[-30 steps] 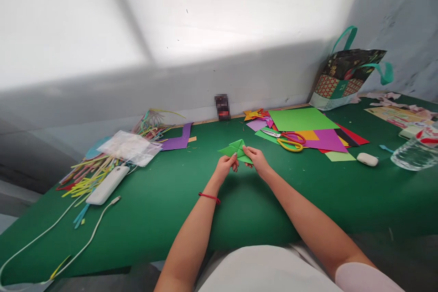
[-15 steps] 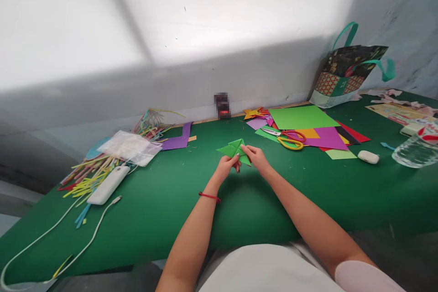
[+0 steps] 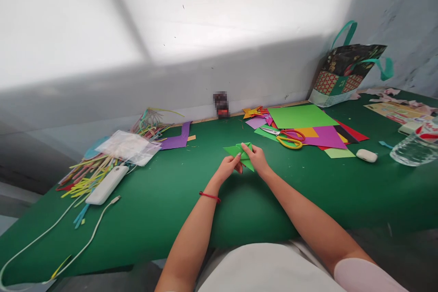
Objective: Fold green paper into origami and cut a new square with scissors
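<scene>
A folded piece of green paper (image 3: 233,150) with pointed corners is held above the green table (image 3: 164,219). My left hand (image 3: 228,167) pinches its lower left side, thumb on top. My right hand (image 3: 256,159) grips the right side, with its thumb pressed on the upper folds. Both sets of fingers partly hide the paper, so its full shape does not show. To the right of my hands lie scissors (image 3: 290,139) with red and yellow handles, resting on coloured paper.
Coloured sheets (image 3: 301,117) lie at the back right near a patterned bag (image 3: 342,77). A white case (image 3: 367,155) and a clear bottle (image 3: 415,148) are farther right. Leftward are a white power bank (image 3: 107,185) with its cable, paper strips and purple paper (image 3: 176,141).
The green paper has shifted slightly right and turned in my hands. My right thumb now lies across its upper part, and my left hand has moved a little to the right.
</scene>
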`<control>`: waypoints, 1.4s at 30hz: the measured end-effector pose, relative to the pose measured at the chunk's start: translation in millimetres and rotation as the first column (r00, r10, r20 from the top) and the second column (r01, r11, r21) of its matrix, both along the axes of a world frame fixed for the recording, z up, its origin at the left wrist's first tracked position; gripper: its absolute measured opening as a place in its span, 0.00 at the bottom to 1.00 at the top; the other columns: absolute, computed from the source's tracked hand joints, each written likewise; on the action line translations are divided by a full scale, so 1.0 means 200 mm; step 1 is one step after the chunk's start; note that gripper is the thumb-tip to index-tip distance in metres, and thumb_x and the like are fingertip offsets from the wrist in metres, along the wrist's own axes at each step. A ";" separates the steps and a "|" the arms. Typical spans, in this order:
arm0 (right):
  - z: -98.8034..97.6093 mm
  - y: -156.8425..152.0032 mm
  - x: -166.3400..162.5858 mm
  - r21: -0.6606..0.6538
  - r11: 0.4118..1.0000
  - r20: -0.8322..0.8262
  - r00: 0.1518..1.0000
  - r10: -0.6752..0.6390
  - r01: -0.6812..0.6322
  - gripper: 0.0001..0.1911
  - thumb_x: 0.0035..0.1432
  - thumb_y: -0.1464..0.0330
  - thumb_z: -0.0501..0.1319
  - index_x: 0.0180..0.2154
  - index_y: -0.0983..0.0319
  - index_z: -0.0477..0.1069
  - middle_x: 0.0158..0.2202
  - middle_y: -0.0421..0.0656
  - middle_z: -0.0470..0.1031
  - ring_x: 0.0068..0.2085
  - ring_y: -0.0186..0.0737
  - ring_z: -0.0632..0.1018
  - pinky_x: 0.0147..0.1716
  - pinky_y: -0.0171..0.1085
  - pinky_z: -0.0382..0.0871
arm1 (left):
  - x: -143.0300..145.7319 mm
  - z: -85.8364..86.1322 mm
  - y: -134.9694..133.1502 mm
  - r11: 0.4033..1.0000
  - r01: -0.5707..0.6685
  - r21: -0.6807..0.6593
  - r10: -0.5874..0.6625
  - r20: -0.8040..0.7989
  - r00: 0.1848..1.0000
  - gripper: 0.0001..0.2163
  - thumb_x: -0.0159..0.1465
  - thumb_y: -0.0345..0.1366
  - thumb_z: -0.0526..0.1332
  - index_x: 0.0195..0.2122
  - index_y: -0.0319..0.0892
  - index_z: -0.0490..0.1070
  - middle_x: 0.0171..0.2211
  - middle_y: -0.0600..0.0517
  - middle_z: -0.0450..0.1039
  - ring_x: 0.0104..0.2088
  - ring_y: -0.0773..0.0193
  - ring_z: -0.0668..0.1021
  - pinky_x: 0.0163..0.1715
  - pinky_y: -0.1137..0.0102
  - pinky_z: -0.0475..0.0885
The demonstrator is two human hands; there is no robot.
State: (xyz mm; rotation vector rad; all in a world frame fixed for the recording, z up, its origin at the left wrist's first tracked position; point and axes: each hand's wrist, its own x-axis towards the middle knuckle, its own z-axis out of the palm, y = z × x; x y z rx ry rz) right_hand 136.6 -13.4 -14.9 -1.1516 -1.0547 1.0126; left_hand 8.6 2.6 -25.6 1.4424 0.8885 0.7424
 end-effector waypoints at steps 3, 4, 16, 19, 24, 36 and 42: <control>0.00 0.00 0.00 -0.014 1.000 0.011 1.000 -0.009 0.009 0.26 0.38 0.45 0.63 0.16 0.60 0.58 0.16 0.35 0.56 0.21 0.31 0.59 0.19 0.34 0.56 | -0.01 -0.01 0.02 0.998 -0.063 0.007 0.063 0.023 0.998 0.28 0.50 0.63 0.57 0.15 0.38 0.68 0.12 0.50 0.66 0.15 0.67 0.70 0.23 0.69 0.68; 0.00 0.00 -0.01 -0.011 1.000 0.015 1.000 -0.004 0.004 0.26 0.37 0.46 0.64 0.16 0.60 0.59 0.16 0.35 0.57 0.21 0.31 0.59 0.20 0.34 0.56 | -0.01 -0.01 0.02 0.997 -0.070 0.013 0.069 0.020 0.997 0.28 0.50 0.62 0.57 0.15 0.38 0.69 0.12 0.50 0.66 0.15 0.67 0.69 0.23 0.69 0.67; -0.02 0.02 -0.01 -0.092 0.993 -0.210 0.976 0.057 -0.078 0.21 0.28 0.55 0.70 0.19 0.62 0.66 0.19 0.35 0.65 0.22 0.31 0.65 0.23 0.34 0.60 | -0.02 0.00 0.01 0.988 -0.033 0.149 0.053 -0.132 0.990 0.30 0.51 0.65 0.52 0.14 0.40 0.67 0.10 0.52 0.64 0.15 0.68 0.69 0.25 0.70 0.67; -0.02 0.02 -0.01 -0.095 0.993 -0.235 0.971 0.050 -0.074 0.21 0.28 0.56 0.71 0.19 0.62 0.66 0.19 0.35 0.65 0.22 0.31 0.65 0.23 0.34 0.60 | -0.01 0.00 0.01 0.988 -0.029 0.153 0.052 -0.144 0.988 0.30 0.51 0.65 0.51 0.14 0.40 0.67 0.09 0.52 0.64 0.15 0.68 0.68 0.24 0.70 0.66; -0.03 0.02 -0.03 -0.123 0.987 -0.330 0.942 0.060 -0.106 0.20 0.29 0.58 0.71 0.21 0.62 0.67 0.20 0.36 0.67 0.23 0.32 0.68 0.25 0.35 0.61 | -0.02 0.01 0.01 0.991 -0.040 0.130 0.056 -0.125 0.991 0.30 0.50 0.65 0.52 0.14 0.40 0.66 0.09 0.53 0.62 0.14 0.68 0.68 0.23 0.70 0.65; -0.01 0.02 -0.03 -0.179 0.969 -0.487 0.871 0.064 -0.171 0.20 0.25 0.62 0.73 0.19 0.62 0.66 0.17 0.35 0.66 0.19 0.30 0.66 0.20 0.33 0.57 | -0.01 0.02 -0.01 1.000 -0.011 0.002 0.010 0.056 0.998 0.26 0.46 0.61 0.61 0.19 0.38 0.69 0.13 0.52 0.67 0.15 0.67 0.70 0.23 0.70 0.67; 0.00 0.01 -0.02 -0.140 0.961 -0.520 0.843 0.134 -0.239 0.19 0.28 0.61 0.73 0.19 0.62 0.66 0.18 0.35 0.66 0.19 0.31 0.66 0.21 0.34 0.60 | -0.01 0.03 -0.01 1.000 -0.011 -0.002 0.011 0.095 0.995 0.25 0.45 0.59 0.63 0.18 0.38 0.69 0.12 0.52 0.68 0.15 0.67 0.70 0.23 0.70 0.68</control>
